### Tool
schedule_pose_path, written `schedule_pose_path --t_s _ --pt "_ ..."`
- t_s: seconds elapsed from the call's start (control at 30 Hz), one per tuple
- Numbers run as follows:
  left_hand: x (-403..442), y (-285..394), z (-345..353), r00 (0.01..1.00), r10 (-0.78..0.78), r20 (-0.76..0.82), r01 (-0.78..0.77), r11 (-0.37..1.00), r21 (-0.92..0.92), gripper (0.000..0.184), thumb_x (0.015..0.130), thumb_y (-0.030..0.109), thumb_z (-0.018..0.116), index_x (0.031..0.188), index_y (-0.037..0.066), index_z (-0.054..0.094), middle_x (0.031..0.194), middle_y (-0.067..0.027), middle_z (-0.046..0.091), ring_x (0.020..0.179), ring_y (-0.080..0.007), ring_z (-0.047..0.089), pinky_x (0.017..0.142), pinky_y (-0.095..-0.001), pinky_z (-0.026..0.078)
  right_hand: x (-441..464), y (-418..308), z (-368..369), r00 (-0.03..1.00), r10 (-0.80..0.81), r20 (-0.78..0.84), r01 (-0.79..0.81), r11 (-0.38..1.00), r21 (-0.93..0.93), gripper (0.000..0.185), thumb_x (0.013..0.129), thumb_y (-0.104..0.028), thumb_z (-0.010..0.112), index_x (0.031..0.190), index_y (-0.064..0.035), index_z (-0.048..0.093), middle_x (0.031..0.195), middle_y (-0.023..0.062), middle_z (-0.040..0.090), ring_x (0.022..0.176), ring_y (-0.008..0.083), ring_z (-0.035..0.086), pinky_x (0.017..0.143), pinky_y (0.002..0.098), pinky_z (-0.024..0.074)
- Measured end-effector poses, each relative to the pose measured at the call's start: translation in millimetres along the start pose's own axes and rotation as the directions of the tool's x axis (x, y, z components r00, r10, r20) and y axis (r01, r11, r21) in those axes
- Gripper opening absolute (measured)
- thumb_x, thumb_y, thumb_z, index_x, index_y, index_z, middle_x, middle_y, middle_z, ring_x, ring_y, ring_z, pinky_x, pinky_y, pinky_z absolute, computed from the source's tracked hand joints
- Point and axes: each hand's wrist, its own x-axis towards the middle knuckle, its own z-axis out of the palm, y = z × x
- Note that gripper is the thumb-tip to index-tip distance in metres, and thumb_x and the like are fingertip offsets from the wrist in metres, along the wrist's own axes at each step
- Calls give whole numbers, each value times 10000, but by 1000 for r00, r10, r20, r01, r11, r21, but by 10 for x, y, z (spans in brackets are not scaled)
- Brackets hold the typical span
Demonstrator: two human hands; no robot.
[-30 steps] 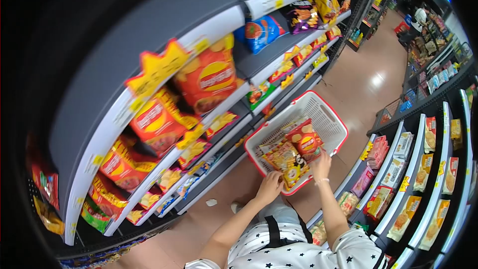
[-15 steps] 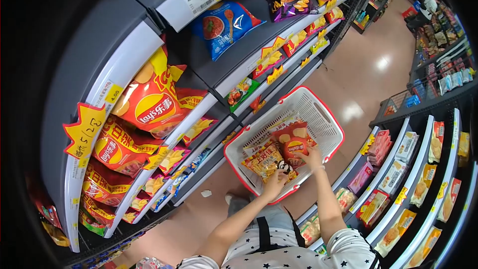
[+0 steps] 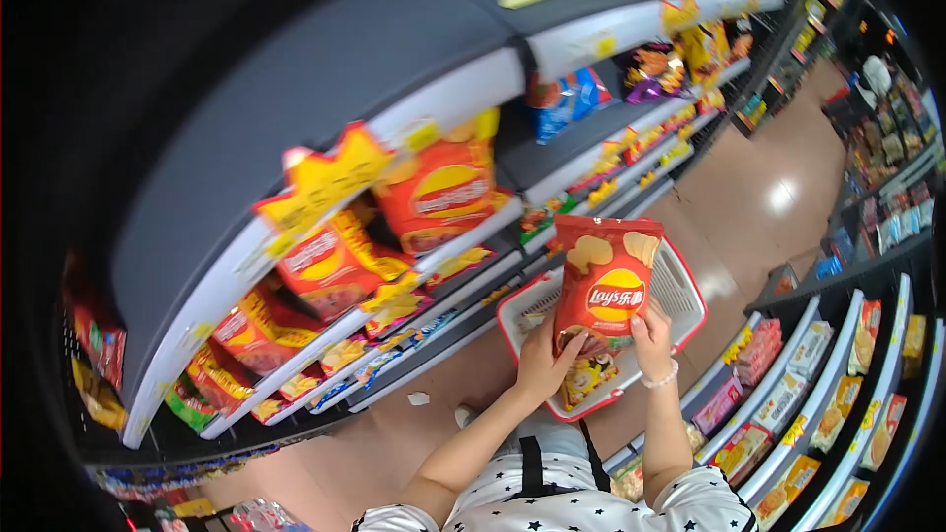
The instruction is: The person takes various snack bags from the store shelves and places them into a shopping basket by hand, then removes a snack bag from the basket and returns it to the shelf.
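Above the white basket (image 3: pixel 680 281) with the red rim, a red chip bag (image 3: pixel 608 281) is held up between the person's two hands, its printed front turned toward the wearer. The left hand (image 3: pixel 544 365) has hold of the bag's lower left corner, thumb laid across the front near the bottom edge. The right hand (image 3: pixel 652 345) is closed on the lower right side, thumb on the front and a beaded bracelet (image 3: pixel 661 375) around the wrist. How far the fingers behind the bag are curled cannot be told, since the bag and the hands themselves hide them. Both holds sit low, so most of the bag, with its round yellow logo and its flat top seal, reaches out beyond the hands and touches neither of them. Just below the bottom edge, between the hands, a yellow packet (image 3: pixel 589 381) shows inside the basket, partly covered. On the left, well apart from the grip, larger red and yellow bags (image 3: pixel 440 187) stand on a shelf (image 3: pixel 394 0); on the right, packaged snacks (image 3: pixel 778 399) line lower shelves.
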Motion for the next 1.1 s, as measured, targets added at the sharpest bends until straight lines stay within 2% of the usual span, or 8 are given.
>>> schedule_pose_path --t_s 0.07,0.2,0.3,0.37,0.43,0.5,0.67,1.1 --pt "-198 4 -377 995 -37 -88 20 982 -187 525 812 216 633 1241 -16 438 1052 -225 581 934 -335 592 782 -384 466 33 -348 205 989 -128 71 131 991 -27 409 790 -324 602 958 47 581 945 200 592 902 378 541 844 427 402" --pt "-714 -93 -1126 907 214 -364 -226 974 11 593 753 245 671 1206 -65 446 1010 -259 563 880 -400 570 780 -419 452 -180 -883 947 913 -382 143 374 924 78 592 765 -475 607 1018 57 551 973 224 564 883 398 535 796 440 417" --pt "-971 1 -1901 682 602 -415 -416 786 456 689 726 305 689 1211 -98 412 1053 -276 542 927 -432 545 824 -465 432 -260 -1524 1624 922 -356 151 296 901 318 582 745 -432 659 1051 49 540 959 212 562 859 381 540 747 429 433" --pt "-1144 -124 -2446 627 620 -472 -311 755 578 764 726 393 677 1233 -95 381 1126 -286 502 1007 -455 502 865 -496 402 -274 -1987 1974 930 -317 185 212 875 435 581 727 -399 693 1068 45 535 950 204 561 843 370 543 720 421 439" --pt "-1283 -346 -3056 630 495 -598 -211 850 482 796 736 516 613 1216 -82 398 1138 -285 484 1014 -455 484 875 -513 377 -28 -2607 2336 637 -754 160 723 657 214 530 711 -296 726 1075 38 534 941 185 560 803 359 542 698 410 442" --pt "-1347 509 -3812 375 772 -512 -57 571 819 669 729 433 595 1176 -46 456 1123 -218 506 995 -409 475 854 -491 362 71 -3306 2741 544 -838 30 806 533 259 488 712 -267 721 1049 36 541 905 175 562 777 361 535 681 421 437" --pt "-1513 1220 -5096 200 892 -405 298 339 893 432 799 255 569 1123 -19 492 1189 -166 475 1144 -355 396 968 -468 276 289 -4521 3614 587 -810 -12 758 543 362 383 779 -263 669 1011 20 558 820 134 571 766 305 559 660 373 451" --pt "-1392 1213 -5469 107 788 -606 205 579 789 501 854 223 587 1218 -50 379 1229 -230 432 1132 -385 413 968 -432 327 404 -4705 4239 559 -822 -112 829 558 40 419 769 -373 662 935 6 597 893 112 612 879 268 546 760 363 420"
